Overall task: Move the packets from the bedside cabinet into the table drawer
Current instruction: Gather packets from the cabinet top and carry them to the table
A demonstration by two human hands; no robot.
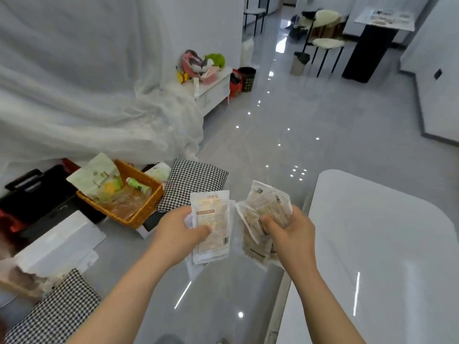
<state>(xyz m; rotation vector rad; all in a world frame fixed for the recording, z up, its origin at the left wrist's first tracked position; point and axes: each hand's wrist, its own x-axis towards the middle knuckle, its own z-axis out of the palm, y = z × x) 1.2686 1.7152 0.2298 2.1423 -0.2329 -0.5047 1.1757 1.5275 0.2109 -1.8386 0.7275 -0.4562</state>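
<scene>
Head view, looking forward and down. Underfoot, glossy grey floor (310, 125) flecked with reflected ceiling lights; at right, the rounded corner of one white table (377, 244). Along the left, a white drape (74, 90) spilling down onto the floor. Further back, one low white cabinet (214, 94) heaped with soft toys (198, 65); just beside it one dark checked bin (247, 79), further right one pale bin (299, 63). Two chairs: one fleecy (327, 42), one black-framed (254, 12) far off. One dark pedestal stand (367, 52) at upper right. On the floor at left, one wicker basket (146, 207) holding bags and a green bottle, one black case (37, 192), one white box (59, 244), and two houndstooth cushions, one (193, 184) behind the basket, the other (57, 314) nearest the camera. Two lots of packets, both in mid-air over the floor just left of the table edge, well apart from the cabinet. Flat stack of packets (214, 227) in the left hand (177, 233), thumb clamped across the printed face, fingers hidden behind; at least three by the edges, exact count not tellable. Crumpled bunch of packets (265, 204) in the right hand (291, 232), fingers curled tight round it; several, number not tellable.
</scene>
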